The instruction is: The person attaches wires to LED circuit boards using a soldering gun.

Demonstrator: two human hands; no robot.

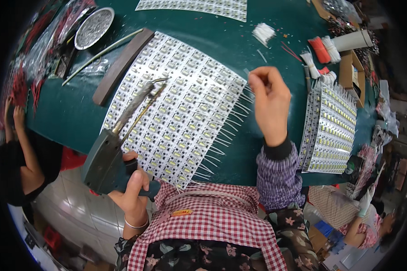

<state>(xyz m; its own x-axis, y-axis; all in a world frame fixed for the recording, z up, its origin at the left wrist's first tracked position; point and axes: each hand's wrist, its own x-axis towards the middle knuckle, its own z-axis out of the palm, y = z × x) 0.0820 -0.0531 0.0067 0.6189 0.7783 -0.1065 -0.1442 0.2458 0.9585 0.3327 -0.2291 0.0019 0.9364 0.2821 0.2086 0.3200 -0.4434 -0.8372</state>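
Observation:
My left hand (pixel 133 194) is wrapped round the handle of a dark green soldering gun (pixel 103 158). Its barrel and a thin brass-coloured tube point up and away over a large white LED circuit panel (pixel 176 108); the bent tip appears over the panel's upper middle, and I cannot tell if it touches. Short white wires (pixel 220 140) stick out in a row along the panel's right edge. At the far right corner, my right hand (pixel 272 104) has its thumb and fingers pinched together. A small pale piece shows beside those fingertips, but what they grip is unclear.
A dark bar (pixel 122 67) borders the panel's left side, with a thin rod (pixel 99 55) and a metal bowl (pixel 95 28) beyond. Stacked panels (pixel 332 131), wire bundles (pixel 320 49) and a cardboard box (pixel 352 74) stand right. Another person's arm (pixel 27 151) is at left.

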